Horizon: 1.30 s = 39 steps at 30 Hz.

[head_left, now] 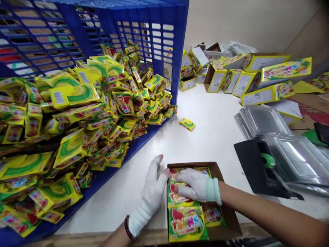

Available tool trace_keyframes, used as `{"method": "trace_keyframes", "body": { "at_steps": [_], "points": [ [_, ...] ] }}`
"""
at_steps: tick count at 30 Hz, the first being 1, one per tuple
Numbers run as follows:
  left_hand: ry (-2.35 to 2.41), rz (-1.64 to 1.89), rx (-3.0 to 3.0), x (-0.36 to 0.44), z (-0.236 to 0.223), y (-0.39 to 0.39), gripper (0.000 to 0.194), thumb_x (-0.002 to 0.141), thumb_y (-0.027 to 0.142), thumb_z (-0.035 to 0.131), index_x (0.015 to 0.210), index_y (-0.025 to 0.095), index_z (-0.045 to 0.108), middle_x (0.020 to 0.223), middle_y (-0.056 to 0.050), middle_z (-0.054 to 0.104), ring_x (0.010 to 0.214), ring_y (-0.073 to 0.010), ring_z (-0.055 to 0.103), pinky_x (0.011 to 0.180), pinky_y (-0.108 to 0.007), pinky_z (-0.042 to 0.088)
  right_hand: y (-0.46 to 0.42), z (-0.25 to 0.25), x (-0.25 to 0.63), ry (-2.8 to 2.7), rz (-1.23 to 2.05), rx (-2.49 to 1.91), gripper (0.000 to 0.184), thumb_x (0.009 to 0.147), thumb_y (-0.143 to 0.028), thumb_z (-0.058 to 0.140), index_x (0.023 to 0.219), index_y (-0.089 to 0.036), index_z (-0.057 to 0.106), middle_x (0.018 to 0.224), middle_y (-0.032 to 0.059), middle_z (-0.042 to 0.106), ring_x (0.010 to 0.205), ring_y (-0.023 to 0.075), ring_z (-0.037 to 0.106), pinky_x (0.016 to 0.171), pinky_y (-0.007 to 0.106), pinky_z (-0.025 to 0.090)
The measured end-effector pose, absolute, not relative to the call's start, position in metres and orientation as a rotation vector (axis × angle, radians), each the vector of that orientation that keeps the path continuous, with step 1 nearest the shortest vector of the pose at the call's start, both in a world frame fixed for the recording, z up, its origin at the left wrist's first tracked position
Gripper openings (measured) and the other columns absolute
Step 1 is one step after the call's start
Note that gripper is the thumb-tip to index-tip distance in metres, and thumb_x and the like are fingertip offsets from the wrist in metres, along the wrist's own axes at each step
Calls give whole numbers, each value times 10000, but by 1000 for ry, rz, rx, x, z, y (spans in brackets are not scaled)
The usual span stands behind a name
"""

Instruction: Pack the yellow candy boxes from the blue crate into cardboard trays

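A brown open carton (230, 219) sits at the table's front edge, with several yellow-green "Twins" boxes (186, 224) in it. Lying over the boxes at the carton's far end is my right hand (196, 185), in a white glove with a mint cuff; its fingers stretch out flat on them. My left hand (153, 188), gloved in white with bare fingertips showing, is at the carton's left wall. Its fingers are apart and hold nothing, the thumb at the rim by the far left corner. One small yellow box (187, 124) lies alone on the white table farther back.
A big blue crate (181, 51) on the left is heaped with yellow boxes (74, 91). Yellow-edged display cartons (244, 84) are piled at the back right. Stacked clear plastic trays (295, 154) and a black folded piece (253, 168) with a green-handled object lie on the right.
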<state>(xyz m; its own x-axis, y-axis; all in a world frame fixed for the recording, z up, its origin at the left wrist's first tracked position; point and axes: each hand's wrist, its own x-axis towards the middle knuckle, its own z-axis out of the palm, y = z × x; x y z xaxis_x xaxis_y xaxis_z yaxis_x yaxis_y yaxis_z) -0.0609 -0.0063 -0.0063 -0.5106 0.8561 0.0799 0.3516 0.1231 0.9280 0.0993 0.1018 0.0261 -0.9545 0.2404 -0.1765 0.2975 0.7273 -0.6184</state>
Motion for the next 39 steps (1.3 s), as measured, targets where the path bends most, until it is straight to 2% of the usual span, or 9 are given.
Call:
{"method": "trace_keyframes", "body": {
  "at_steps": [3,6,9,11,15,19,24,31,39],
  "points": [
    [2293,1176,1767,-113,9,62,527,855,257,544,1359,112,489,1432,-174,499,1396,-309,396,1179,-472,309,119,46,97,2758,-1211,506,497,922,-565,508,1201,-183,659,1098,107,700,959,247,638,843,337,488],
    [2600,688,2043,-163,20,130,509,805,194,562,1305,102,540,1276,-214,579,1203,-357,536,995,-493,439,163,59,91,2825,-1441,609,375,964,-461,462,1119,-192,673,988,47,713,882,179,648,814,282,491],
    [2643,495,2106,-186,24,165,346,840,197,510,1157,126,630,1039,-201,652,992,-359,597,840,-499,453,230,44,79,3005,-1196,944,288,963,-365,463,1021,-177,673,929,42,691,847,169,633,810,291,485],
    [2577,526,2180,-182,20,166,286,879,231,477,1086,151,657,1006,-182,668,966,-338,601,838,-483,442,274,21,69,3040,-777,1231,237,909,-293,537,1061,-159,659,1052,85,666,945,200,616,857,318,474],
    [2244,875,2090,-142,1,148,301,887,261,485,1128,168,640,1055,-139,693,959,-274,626,873,-415,463,329,-21,47,2967,-463,1384,519,779,-372,699,1233,-148,585,1240,157,568,1113,293,540,911,379,449],
    [1848,933,1636,-120,-20,151,313,882,233,446,1099,198,668,1035,-71,725,910,-213,659,852,-339,505,341,-30,45,2900,-481,1369,537,736,-338,705,1229,-160,587,1180,161,592,1023,294,572,836,362,460],
    [1804,987,1532,-136,-28,173,250,860,308,516,972,215,719,1023,-46,744,944,-211,663,902,-326,489,335,-4,92,2864,-596,1321,355,901,-257,468,1199,-153,631,1037,109,702,888,221,628,789,312,469],
    [1910,1269,1289,-135,-24,150,467,953,494,340,893,163,665,966,-84,721,949,-210,658,892,-335,492,308,19,80,2782,-1274,767,329,890,-296,520,1101,-134,714,977,54,731,845,158,642,763,250,489],
    [1983,1289,1194,-122,-22,123,212,724,344,654,869,196,697,935,-71,711,938,-247,623,940,-407,461,288,-11,5,2975,-929,840,250,720,-261,750,943,-154,713,1006,78,631,906,202,572,798,295,440]
  ]
}}
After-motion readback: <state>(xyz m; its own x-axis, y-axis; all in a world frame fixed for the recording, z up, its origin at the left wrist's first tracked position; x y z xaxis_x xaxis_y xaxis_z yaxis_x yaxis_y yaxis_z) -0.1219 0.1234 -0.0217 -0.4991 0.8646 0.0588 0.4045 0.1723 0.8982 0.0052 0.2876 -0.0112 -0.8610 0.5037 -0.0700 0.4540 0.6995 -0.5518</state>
